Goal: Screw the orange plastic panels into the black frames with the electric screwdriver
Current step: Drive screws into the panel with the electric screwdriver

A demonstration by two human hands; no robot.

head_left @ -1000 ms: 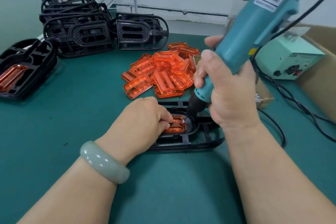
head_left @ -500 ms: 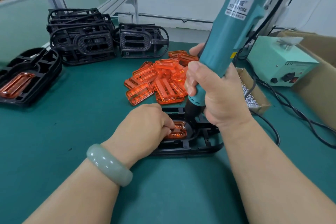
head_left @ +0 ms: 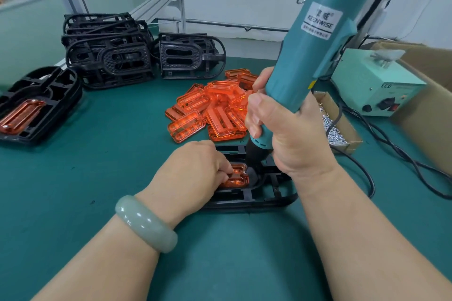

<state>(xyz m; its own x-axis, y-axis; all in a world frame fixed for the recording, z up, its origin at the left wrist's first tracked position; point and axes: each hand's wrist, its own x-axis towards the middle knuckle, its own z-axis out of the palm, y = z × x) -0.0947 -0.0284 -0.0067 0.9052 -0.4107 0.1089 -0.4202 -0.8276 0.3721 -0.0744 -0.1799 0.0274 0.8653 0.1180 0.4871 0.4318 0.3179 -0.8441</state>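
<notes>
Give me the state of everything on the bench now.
frame, flat on the mat.
panel, seated in the frame.
screwdriver, near upright, tip at the panel.
right hand, grips the screwdriver.
left hand, curled fingers hold the panel.
loose panels, heaped.
spare frames, stacked.
finished frame, filled, far left.
screw box, open.

Teal electric screwdriver (head_left: pixel 310 56) steeply tilted, bit down on the 3 o'clock end of the orange panel (head_left: pixel 236 176). Panel sits in a black frame (head_left: pixel 256 199) lying flat. Loose panels (head_left: pixel 210 110) heaped at 12 o'clock, empty frames (head_left: pixel 110 56) stacked at 10, finished frame (head_left: pixel 39 102) at 9.
</notes>
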